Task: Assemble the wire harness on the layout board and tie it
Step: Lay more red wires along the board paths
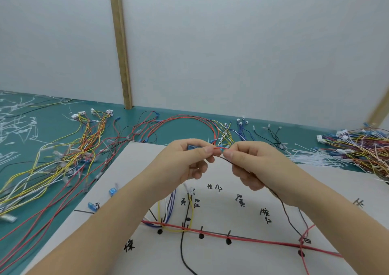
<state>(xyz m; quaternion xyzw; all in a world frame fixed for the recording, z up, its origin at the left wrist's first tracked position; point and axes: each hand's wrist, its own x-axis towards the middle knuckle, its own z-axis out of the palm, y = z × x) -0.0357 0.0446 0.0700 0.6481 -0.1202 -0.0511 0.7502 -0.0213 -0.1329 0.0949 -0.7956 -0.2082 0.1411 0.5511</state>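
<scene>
Layout board (210,260), hands pinching red wire (219,148) (thin)

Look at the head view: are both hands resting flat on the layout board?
No: the left hand and right hand are raised above the layout board, pinching a thin red wire.

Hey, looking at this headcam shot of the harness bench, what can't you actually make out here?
Head view only:
- What the left hand holds: only a blue bit shows, curled fingers cover the rest.
- Where the dark wire runs inside the right hand: the palm hides it.
- The black wire on the layout board: cut off by the bottom edge.
- The wire pile at far right: cut off by the frame edge, strands too tangled to separate.
</scene>
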